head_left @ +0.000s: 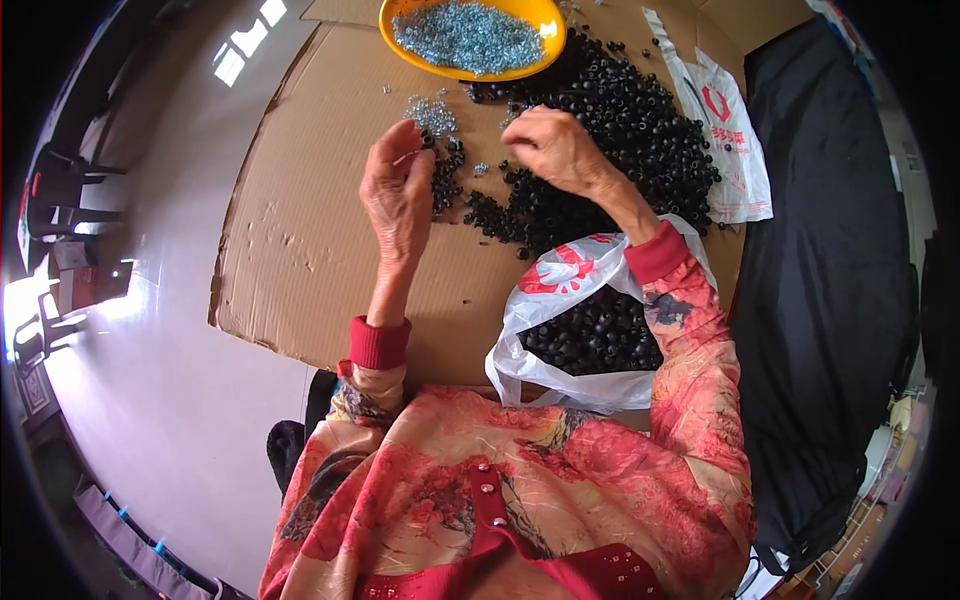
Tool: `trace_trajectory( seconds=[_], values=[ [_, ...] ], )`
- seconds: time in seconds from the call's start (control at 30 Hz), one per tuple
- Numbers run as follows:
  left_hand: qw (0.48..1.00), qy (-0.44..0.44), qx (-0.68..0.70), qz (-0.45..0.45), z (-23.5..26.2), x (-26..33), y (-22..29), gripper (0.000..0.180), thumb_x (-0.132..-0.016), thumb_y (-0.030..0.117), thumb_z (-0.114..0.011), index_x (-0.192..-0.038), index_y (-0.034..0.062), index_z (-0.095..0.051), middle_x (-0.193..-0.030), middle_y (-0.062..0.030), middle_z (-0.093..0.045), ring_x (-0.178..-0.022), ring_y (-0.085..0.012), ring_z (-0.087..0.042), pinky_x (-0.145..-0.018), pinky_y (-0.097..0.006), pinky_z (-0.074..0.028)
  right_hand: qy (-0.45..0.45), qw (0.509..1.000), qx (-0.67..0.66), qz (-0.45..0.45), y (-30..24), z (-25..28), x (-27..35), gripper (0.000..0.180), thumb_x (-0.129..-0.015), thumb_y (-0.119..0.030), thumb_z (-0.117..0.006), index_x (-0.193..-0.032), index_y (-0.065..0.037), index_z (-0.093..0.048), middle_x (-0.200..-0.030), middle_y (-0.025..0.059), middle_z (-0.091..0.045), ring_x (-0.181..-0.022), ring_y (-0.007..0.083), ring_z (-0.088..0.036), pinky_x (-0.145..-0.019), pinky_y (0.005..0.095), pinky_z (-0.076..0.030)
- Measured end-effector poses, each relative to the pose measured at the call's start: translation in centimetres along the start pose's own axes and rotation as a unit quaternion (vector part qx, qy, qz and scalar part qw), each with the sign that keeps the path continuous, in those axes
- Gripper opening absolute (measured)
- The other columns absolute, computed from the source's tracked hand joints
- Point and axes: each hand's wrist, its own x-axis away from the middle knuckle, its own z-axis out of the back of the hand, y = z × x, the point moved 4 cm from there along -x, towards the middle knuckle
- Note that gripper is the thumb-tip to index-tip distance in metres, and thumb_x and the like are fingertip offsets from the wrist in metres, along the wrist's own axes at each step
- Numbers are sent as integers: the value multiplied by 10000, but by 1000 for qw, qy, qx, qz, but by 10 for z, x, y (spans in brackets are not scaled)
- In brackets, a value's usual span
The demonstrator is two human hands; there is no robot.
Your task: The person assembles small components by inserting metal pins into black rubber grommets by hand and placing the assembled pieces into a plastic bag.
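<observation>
My left hand is raised over the cardboard with thumb and fingers curled together. Dark pieces show right at its fingertips, but I cannot make out which are held. Across from it, my right hand is closed in a pinch, its fingertips pointing left and whatever they hold hidden. Between and beyond the hands lie a small heap of silvery-blue metal pieces and a small cluster of black pieces. A large pile of round black knobs with holes spreads under and past my right hand.
A yellow bowl full of small silvery pieces stands at the far edge. Close to me, an open white plastic bag holds more black knobs. A flat white bag lies right on the cardboard sheet, beside black cloth.
</observation>
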Motion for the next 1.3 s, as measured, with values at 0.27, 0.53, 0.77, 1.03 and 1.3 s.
trace_trajectory(
  seconds=[0.27,0.53,0.77,1.03,1.3],
  values=[
    [994,-39,-101,19,7,14,1,289,-759,29,-620,-1045,2,-593,-932,-91,-606,-869,-168,-591,-775,-264,-473,-73,989,108,63,-18,-52,-4,77,-676,-69,-609,-753,-67,-604,-726,71,-575,-770,240,-549,-739,356,-429],
    [977,-146,-150,-38,-30,30,3,501,-734,41,-676,-1195,-7,-485,-1098,-105,-547,-993,-188,-544,-848,-297,-457,184,982,6,-45,-45,108,-27,100,-772,-49,-612,-868,-31,-635,-762,28,-638,-672,86,-592,-594,221,-473],
    [950,-129,-257,-124,-42,33,-11,657,-688,100,-715,-1259,12,-402,-1172,-163,-501,-1055,-299,-516,-894,-361,-432,26,984,166,61,-23,22,-7,127,-680,-44,-622,-807,-38,-623,-751,83,-616,-657,227,-597,-631,339,-475],
    [958,-112,-244,-103,-34,28,-16,592,-682,18,-691,-1223,23,-451,-1156,-152,-525,-1030,-273,-541,-867,-335,-450,68,993,18,-95,6,41,6,81,-733,-38,-584,-807,-17,-609,-749,82,-618,-682,201,-615,-617,293,-485],
    [994,-23,-89,-57,19,9,9,340,-823,-26,-568,-1157,22,-527,-1105,-79,-575,-975,-152,-553,-853,-256,-444,-21,1000,4,-9,-2,2,15,65,-716,-31,-584,-762,11,-605,-722,95,-602,-700,249,-572,-676,336,-462]
  ],
)
